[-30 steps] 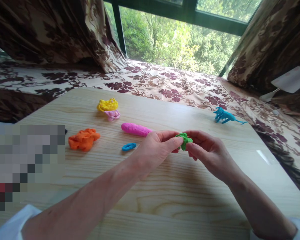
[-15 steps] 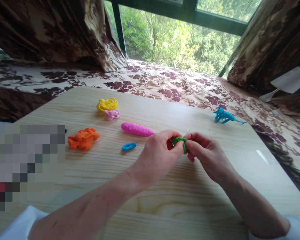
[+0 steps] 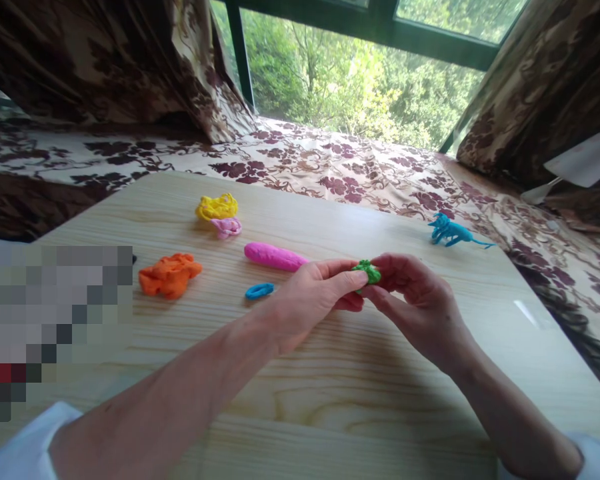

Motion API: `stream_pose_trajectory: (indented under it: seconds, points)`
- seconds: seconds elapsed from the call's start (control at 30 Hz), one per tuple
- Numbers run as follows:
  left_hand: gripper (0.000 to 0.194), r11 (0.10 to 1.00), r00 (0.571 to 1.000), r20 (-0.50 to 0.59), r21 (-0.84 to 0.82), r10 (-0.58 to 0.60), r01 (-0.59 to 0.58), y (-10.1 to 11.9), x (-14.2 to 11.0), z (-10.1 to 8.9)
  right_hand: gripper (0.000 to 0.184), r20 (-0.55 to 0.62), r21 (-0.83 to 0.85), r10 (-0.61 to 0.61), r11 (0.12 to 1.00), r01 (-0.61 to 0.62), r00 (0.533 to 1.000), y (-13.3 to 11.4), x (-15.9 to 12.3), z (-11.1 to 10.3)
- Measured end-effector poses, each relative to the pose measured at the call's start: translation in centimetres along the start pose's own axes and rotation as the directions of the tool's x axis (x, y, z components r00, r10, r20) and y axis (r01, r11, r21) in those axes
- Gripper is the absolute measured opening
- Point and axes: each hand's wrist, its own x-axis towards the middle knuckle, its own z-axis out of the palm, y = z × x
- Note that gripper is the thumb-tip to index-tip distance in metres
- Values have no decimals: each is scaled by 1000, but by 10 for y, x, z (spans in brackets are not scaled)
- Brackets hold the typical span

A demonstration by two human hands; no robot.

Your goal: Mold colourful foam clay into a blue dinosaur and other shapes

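Observation:
A small, lumpy piece of green modelling clay is held above the table between both hands. My left hand pinches it from the left, thumb pressed on its near face. On the other side my right hand has its thumb and fingers closed round the clay's right edge. The fingertips hide part of it. Just behind my left hand lies a thick pink clay roll, its right end covered by the hand. A blue clay ring rests to the left of my wrist.
Crumpled orange clay lies on the left of the wooden table. Yellow clay and pale pink clay touch near the back. A blue clay animal figure stands far right. Beyond is floral cloth below a window.
The green clay has been turned and raised slightly, showing its bumpy face. My left thumb has shifted onto its front, and my right fingers have moved back around its edge.

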Motion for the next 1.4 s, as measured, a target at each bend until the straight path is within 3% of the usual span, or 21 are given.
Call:
stream_pose_trajectory:
  seconds: [0.13,0.27,0.5,0.63,0.73,0.83,0.9,0.97,1.07,1.2,1.3,1.4]
  points:
    - [15,998,999,-19,43,-37,37,0,0,0,35,138,-138,3,990,16,990,-6,-1,-3]
    - [15,990,998,-59,136,-38,46,-1,-2,6,30,180,-300,-40,949,94,983,-13,-3,-3]
    - [22,988,996,-86,150,-16,28,-6,-2,10,17,183,-530,-137,820,215,973,-13,-2,-2]
    - [28,966,997,-45,253,68,-54,-4,-3,10,9,130,-585,-176,781,218,976,-11,-2,-3]
    - [30,913,991,-30,393,134,-111,-3,-6,15,3,38,-495,-100,862,106,994,-10,-3,-2]
    - [25,781,956,-43,588,291,-211,-3,-11,22,9,-47,-197,94,975,-102,994,-7,-1,1]
    - [21,657,904,-29,696,427,-288,-4,-11,24,9,-41,33,200,979,-199,979,-3,2,2]
    - [22,615,885,-34,731,464,-295,-4,-10,22,10,-3,124,226,967,-224,974,0,4,1]
    - [26,751,943,-117,638,312,-169,-3,-4,10,13,70,-47,108,993,-105,992,1,4,-3]
    - [29,937,988,-129,347,80,-31,1,0,-2,51,198,-322,-92,934,154,976,-4,1,-10]
    - [26,984,995,-100,178,6,12,2,0,-2,43,200,-397,-199,879,265,959,-6,2,-12]
    - [24,988,998,-53,154,-20,28,3,-1,-2,38,163,-453,-235,845,285,958,-5,3,-13]
